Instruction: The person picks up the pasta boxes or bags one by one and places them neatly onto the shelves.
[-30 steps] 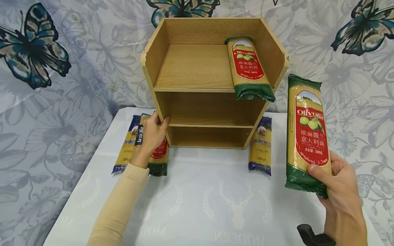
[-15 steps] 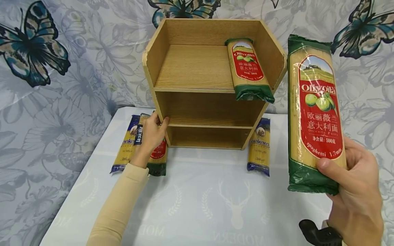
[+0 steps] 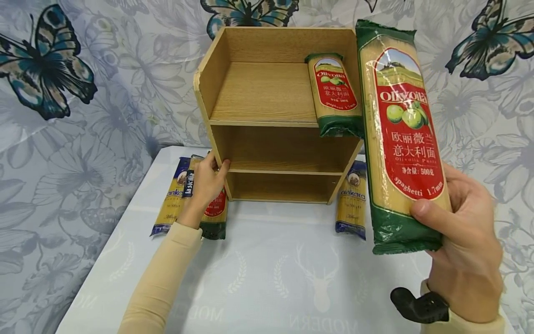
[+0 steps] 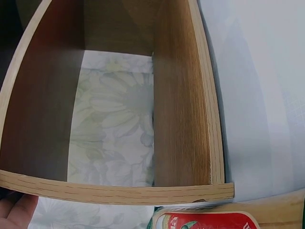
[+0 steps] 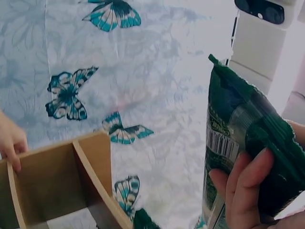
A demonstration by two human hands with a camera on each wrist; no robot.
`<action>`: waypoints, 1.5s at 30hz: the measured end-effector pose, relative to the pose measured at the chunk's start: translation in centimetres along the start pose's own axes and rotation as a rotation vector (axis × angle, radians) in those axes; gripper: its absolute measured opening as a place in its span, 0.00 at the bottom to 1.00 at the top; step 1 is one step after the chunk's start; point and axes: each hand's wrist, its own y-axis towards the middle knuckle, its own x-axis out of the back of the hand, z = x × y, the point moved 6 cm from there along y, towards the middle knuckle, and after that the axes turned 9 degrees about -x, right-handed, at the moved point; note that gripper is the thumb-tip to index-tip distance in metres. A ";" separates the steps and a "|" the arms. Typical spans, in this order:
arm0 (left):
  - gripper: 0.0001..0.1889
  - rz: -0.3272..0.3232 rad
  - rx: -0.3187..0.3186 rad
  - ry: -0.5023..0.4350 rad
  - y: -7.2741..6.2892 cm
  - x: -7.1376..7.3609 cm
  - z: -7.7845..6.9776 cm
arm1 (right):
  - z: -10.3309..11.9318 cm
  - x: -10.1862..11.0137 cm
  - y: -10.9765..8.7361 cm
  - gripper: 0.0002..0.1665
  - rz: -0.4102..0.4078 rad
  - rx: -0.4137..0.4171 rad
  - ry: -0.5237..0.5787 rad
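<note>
My right hand (image 3: 467,227) holds a green-ended pack of spaghetti (image 3: 404,139) by its lower right side, thumb on the front. The pack stands nearly upright in the air and overlaps the right wall of the wooden shelf (image 3: 263,90) in the head view. In the right wrist view, curled fingers (image 5: 250,183) lie across its dark green back. At the shelf's left side, my left hand (image 3: 206,181) grips the edge of the panel; its fingertips also show at the panel in the left wrist view. A second spaghetti pack (image 3: 335,86) lies on the top tier, at the right.
Beside the shelf's right foot lies a yellow and blue Ankara pasta pack (image 3: 351,199). To the left, another Ankara pack (image 3: 170,204) and a red-labelled pack (image 3: 214,215) lie partly behind my left arm. A butterfly-print cloth (image 3: 137,83) hangs behind the white table (image 3: 267,278).
My right hand has raised the spaghetti pack, brought it closer to the head camera, then moved it left toward the shelf. My left hand stays on the shelf's side.
</note>
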 end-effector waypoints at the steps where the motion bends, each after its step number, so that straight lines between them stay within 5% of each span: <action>1: 0.19 0.000 0.000 0.004 0.0 0.0 0.0 | 0.0 -0.3 0.2 0.28 -0.005 -0.009 -0.002; 17: 0.19 -0.009 -0.028 0.009 0.0 0.2 0.1 | -1.3 -5.6 3.6 0.25 0.010 -0.255 -0.142; 24: 0.19 -0.011 -0.030 0.007 0.0 0.2 0.2 | -1.9 -7.0 5.0 0.25 -0.015 -0.282 -0.198; 31: 0.18 -0.020 -0.049 0.002 0.0 0.2 0.2 | -2.8 -8.8 6.1 0.25 0.046 -0.331 -0.163; 45: 0.16 -0.023 -0.054 -0.005 0.3 0.0 0.0 | -5.6 -9.9 7.9 0.27 -0.057 -0.452 -0.198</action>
